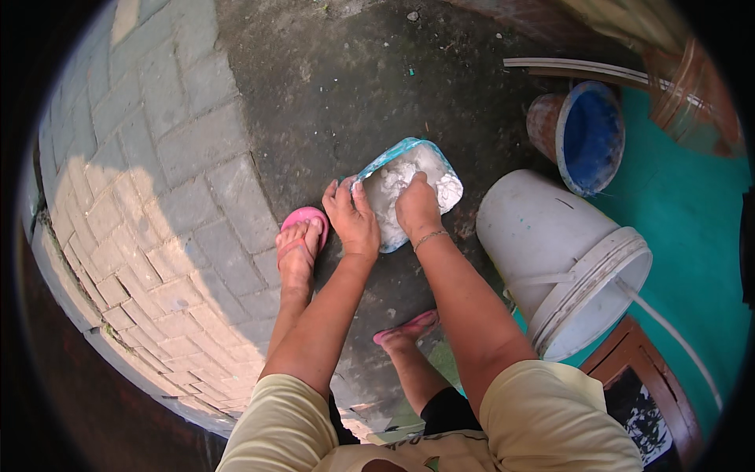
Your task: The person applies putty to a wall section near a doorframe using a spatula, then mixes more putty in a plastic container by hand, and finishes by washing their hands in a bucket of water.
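My left hand (352, 220) grips the near left rim of a rounded rectangular light-blue container (405, 148) that stands on the dark concrete. Inside it lies lumpy white powder or paste (448, 189). My right hand (417, 208) reaches down into the white material with curled fingers; their tips, and whatever they may hold, are hidden there.
My feet in pink sandals (311, 224) flank my forearms. At right lie a white bucket (535, 220), a blue-lined bucket (590, 134) and long strips (574, 64). A turquoise surface (668, 220) and brown frame (645, 358) are on the right; pavers (181, 141) cover the left.
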The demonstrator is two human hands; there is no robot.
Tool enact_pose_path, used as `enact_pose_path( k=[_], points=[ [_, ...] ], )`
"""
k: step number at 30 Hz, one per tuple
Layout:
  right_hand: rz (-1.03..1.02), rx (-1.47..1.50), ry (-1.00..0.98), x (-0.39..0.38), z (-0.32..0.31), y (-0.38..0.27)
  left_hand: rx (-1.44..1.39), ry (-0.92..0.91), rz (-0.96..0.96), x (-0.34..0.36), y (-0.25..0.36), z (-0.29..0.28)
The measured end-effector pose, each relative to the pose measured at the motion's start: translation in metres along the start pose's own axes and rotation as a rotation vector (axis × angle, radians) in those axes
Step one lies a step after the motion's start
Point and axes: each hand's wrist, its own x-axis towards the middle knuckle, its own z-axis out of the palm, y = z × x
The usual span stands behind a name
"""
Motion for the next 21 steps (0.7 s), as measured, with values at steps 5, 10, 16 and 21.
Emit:
enact_pose_path(
  k=[5,10,16,21],
  points=[
    [-0.081,-0.136,-0.099,-0.019,-0.012,-0.004,0.021,0.009,-0.021,-0.002,0.001,-0.001],
    [-0.129,-0.209,-0.086,-0.025,-0.026,-0.008,0.000,-0.019,-0.011,-0.001,-0.005,-0.007],
    [-0.028,0.001,0.128,0.014,-0.016,-0.015,-0.044,-0.086,0.018,0.001,-0.003,-0.003],
    [-0.164,-0.110,-0.098,-0.021,0.016,-0.015,0.000,-0.047,-0.028,-0.001,-0.002,-0.004]
  ],
)
